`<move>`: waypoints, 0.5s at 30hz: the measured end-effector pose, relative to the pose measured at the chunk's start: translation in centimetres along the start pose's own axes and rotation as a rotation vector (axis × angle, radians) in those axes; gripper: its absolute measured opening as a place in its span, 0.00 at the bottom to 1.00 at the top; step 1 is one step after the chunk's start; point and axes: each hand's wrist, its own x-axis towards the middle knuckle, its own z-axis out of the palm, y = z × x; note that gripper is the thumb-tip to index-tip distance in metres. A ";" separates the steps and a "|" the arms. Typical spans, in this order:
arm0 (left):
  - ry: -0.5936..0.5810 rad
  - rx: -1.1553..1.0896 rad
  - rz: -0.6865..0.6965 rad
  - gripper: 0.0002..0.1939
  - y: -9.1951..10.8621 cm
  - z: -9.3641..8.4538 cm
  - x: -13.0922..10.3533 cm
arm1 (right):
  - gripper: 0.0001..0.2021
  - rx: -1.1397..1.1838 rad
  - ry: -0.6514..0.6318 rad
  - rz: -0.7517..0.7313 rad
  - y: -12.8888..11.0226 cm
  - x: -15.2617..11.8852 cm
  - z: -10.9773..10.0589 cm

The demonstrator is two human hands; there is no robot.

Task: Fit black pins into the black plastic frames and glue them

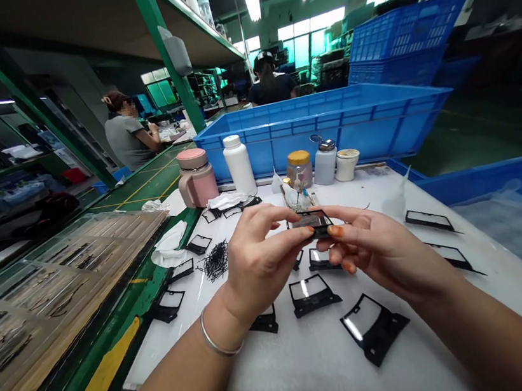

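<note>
Black frame (312, 222) pinched btwn L hand (260, 260) & R hand (374, 251) fingertips.

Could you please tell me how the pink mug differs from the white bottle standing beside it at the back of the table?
The pink mug is squat and wide, while the white bottle is taller and slimmer. The pink mug has a side handle; the white bottle has none. The pink mug carries a broad pink lid, the white bottle a narrow white cap. Both stand upright and closed in front of the blue crate.
</note>
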 end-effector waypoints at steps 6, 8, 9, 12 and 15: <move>-0.108 -0.401 -0.458 0.35 0.5 0.1 0.2 | 0.22 -0.148 0.109 -0.129 0.0 -0.1 0.0; -0.162 -0.668 -0.676 0.40 0.5 0.1 0.4 | 0.21 -0.182 0.120 -0.123 0.2 -0.1 0.0; -0.191 -0.773 -0.762 0.40 0.4 0.2 0.5 | 0.20 -0.197 0.124 -0.113 0.3 -0.1 0.1; -0.267 -0.962 -0.935 0.33 0.2 0.3 0.5 | 0.18 -0.228 0.142 -0.077 0.5 -0.1 0.5; -0.330 -1.020 -0.983 0.25 0.2 0.5 0.4 | 0.16 -0.244 0.148 -0.061 0.7 -0.2 0.8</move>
